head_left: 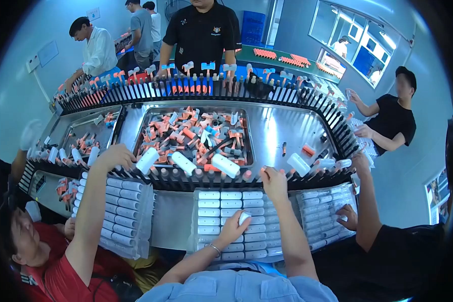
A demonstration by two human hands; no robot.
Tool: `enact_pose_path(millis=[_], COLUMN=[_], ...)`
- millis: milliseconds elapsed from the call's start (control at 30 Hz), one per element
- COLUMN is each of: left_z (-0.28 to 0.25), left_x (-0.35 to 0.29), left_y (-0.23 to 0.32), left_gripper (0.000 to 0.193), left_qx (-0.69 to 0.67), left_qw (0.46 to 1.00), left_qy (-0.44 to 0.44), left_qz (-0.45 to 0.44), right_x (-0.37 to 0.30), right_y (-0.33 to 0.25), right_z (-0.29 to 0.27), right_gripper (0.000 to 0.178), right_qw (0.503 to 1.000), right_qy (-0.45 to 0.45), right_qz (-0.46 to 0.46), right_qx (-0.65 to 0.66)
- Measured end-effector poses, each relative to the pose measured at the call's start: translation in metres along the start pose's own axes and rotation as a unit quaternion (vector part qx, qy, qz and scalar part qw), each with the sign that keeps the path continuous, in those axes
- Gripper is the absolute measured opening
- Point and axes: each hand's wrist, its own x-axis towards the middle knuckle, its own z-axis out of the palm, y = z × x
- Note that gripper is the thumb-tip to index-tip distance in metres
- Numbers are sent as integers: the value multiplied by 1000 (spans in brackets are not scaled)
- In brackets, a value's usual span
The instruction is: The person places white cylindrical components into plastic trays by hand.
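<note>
My left hand (234,229) is closed around a small white rounded plastic shell (244,217), low over a clear tray (195,229). Rows of similar white shells (209,212) fill that tray. Farther forward, my right hand (275,185) has its fingers pinched together at the near row of upright black pegs (206,184); whatever lies between the fingertips is hidden. Just left of it, a larger white shell with small dark holes (225,165) sits tilted on a peg. Another white shell (299,164) stands to its right.
Beyond the pegs, a metal tray (248,136) holds a heap of orange and grey parts (186,133). Co-workers reach in: a red-sleeved person's hand (117,157) at left, another's hand (348,217) at right. More filled shell trays (147,221) flank mine.
</note>
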Motion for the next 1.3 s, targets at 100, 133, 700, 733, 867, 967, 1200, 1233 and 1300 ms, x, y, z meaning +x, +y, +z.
enact_pose_path(millis=[100,133,700,733,867,967,1200,1233,1300], left_z=[-5,-7,-22,-25,-44,-56,-66,-66,-66], left_x=[-2,1,23,19,5,-5,-32,-35,-40], left_y=[5,9,28,26,20,19,4,3,2], left_gripper=[38,38,27,27,25,26,29,29,28], left_qx=[16,16,11,7,-7,-1,7,9,7], left_qw=[1000,1000,997,997,997,995,992,993,992], left_qy=[9,10,39,49,70,95,122,120,125], left_qz=[-5,7,62,54,43,25,0,2,-5], right_x=[4,8,-104,-122,-176,-180,-176,-174,-160], right_y=[-24,-32,8,14,21,11,0,1,-11], right_z=[7,6,-85,-84,-69,-54,-51,-53,-60], right_gripper=[19,20,14,15,15,28,32,32,33], right_qw=[1000,1000,954,933,925,949,929,930,930], right_qy=[2,-5,-287,-343,-369,-307,-350,-358,-364], right_qz=[-26,-24,-1,22,51,18,-46,-44,-44], right_qx=[10,17,-82,-109,-78,-73,-113,-71,-26])
